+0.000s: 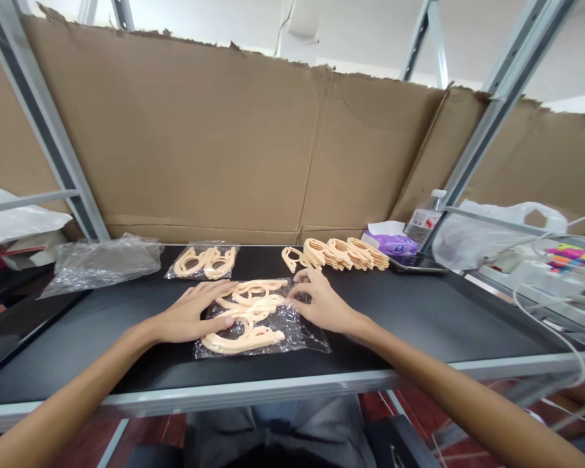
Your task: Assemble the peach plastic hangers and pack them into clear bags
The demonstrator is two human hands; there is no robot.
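Premises consistent with a workshop or packing station. Black worktop set within a grey metal shelving frame; torn-edged cardboard sheeting forms a wall behind the worktop. Clear plastic bags and stacked cream plastic pieces noted at its rear.

My clear plastic bag lies flat on the black tabletop, shiny and crinkled, its looser film toward my right. Inside it are cream-coloured curved pieces — looped, ring-like frames, some overlapping. My left hand rests on the bag's left side, the thumb over the pieces, and my right hand touches its upper right side. Beyond it lie another filled bag and, farther right — unbagged — a fanned row of similar pieces.
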